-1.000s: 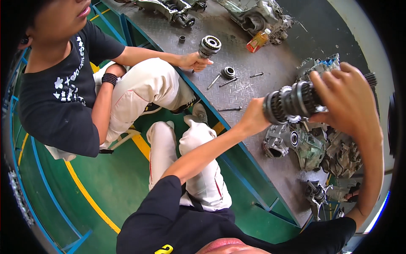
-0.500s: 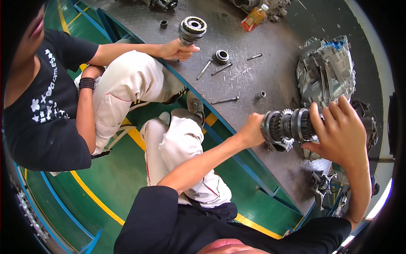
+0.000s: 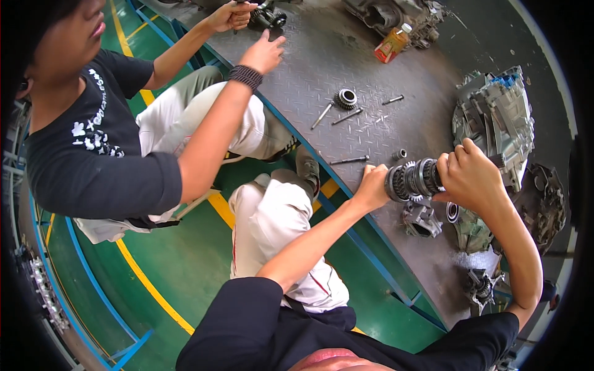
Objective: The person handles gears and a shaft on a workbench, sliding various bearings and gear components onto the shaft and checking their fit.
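A gear shaft assembly [image 3: 411,180], a stack of dark and shiny toothed gears and rings, lies level between my two hands over the front edge of the metal table. My left hand [image 3: 373,188] is closed at its left end. My right hand [image 3: 470,175] wraps round its right end, hiding that part. Just behind it, a small metal sleeve [image 3: 401,153] stands on the table. A long bolt [image 3: 350,160] lies behind my left hand. Beneath the assembly sits a small grey metal casting [image 3: 422,220].
Beyond lie a loose gear [image 3: 346,98] and several bolts. A large gearbox housing [image 3: 495,120] stands right, a juice bottle [image 3: 393,43] at the back. A co-worker's hand [image 3: 263,53] reaches over the table toward a dark gear assembly [image 3: 267,17]. Another housing [image 3: 471,229] lies by my right forearm.
The gear shaft assembly looks smaller, farther from my head, with both my hands still on it. The co-worker's hands have moved to the back of the table; the gear held up there is out of sight.
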The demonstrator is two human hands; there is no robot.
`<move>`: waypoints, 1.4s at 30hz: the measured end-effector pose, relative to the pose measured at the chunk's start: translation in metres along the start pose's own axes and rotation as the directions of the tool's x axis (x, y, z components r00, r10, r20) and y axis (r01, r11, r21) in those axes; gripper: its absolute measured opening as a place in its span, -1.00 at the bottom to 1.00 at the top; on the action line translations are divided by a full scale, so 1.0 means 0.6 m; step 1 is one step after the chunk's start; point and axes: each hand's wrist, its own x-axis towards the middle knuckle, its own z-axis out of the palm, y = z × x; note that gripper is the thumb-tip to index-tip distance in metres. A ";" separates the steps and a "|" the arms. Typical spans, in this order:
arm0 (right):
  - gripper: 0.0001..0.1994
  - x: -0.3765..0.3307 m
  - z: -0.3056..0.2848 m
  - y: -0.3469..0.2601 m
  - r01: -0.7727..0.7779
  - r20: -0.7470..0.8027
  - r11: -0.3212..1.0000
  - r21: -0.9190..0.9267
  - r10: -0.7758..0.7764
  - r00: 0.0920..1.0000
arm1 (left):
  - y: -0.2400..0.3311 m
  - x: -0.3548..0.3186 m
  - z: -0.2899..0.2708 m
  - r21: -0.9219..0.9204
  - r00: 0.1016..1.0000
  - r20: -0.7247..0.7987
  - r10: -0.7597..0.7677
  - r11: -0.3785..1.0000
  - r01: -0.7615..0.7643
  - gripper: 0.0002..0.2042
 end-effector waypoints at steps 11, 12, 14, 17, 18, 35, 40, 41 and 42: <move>-0.20 0.007 0.006 -0.006 -0.004 -0.092 0.999 -0.043 0.000 0.996 | 0.019 -0.030 -0.005 0.511 0.999 0.004 -0.042 0.859 0.034 -0.22; -0.20 0.006 0.003 -0.010 0.000 -0.109 0.999 -0.051 -0.005 0.994 | 0.026 -0.035 -0.016 0.524 0.999 0.011 -0.036 0.851 0.025 -0.22; -0.21 0.005 0.000 -0.020 -0.003 -0.146 0.996 -0.088 -0.010 0.989 | 0.046 -0.053 -0.051 0.601 0.992 0.083 -0.092 0.799 0.023 -0.24; -0.17 0.012 0.000 -0.030 -0.027 -0.116 0.998 -0.063 0.019 0.993 | 0.094 -0.092 -0.126 0.398 0.955 0.209 -0.210 0.911 0.113 -0.37; -0.18 0.015 0.001 -0.030 -0.035 -0.086 0.998 -0.044 0.031 0.996 | 0.117 -0.109 -0.151 0.327 0.957 0.233 -0.171 0.941 0.089 -0.44; -0.61 0.025 -0.006 -0.032 -0.072 -0.242 0.997 0.021 0.075 0.967 | 0.172 -0.043 -0.282 0.594 0.965 0.254 0.062 0.778 -0.206 -0.58; -0.65 0.013 -0.013 -0.041 -0.057 -0.265 0.998 0.020 0.060 0.962 | 0.149 -0.009 -0.255 0.609 0.870 0.458 -0.180 0.776 -0.160 -0.66; -0.65 0.010 -0.014 -0.043 -0.055 -0.260 0.998 0.028 0.060 0.964 | 0.148 -0.006 -0.252 0.555 0.876 0.444 -0.191 0.826 -0.101 -0.67; -0.66 0.009 -0.016 -0.043 -0.059 -0.248 0.998 0.018 0.062 0.967 | 0.148 -0.002 -0.251 0.499 0.883 0.425 -0.201 0.866 -0.043 -0.69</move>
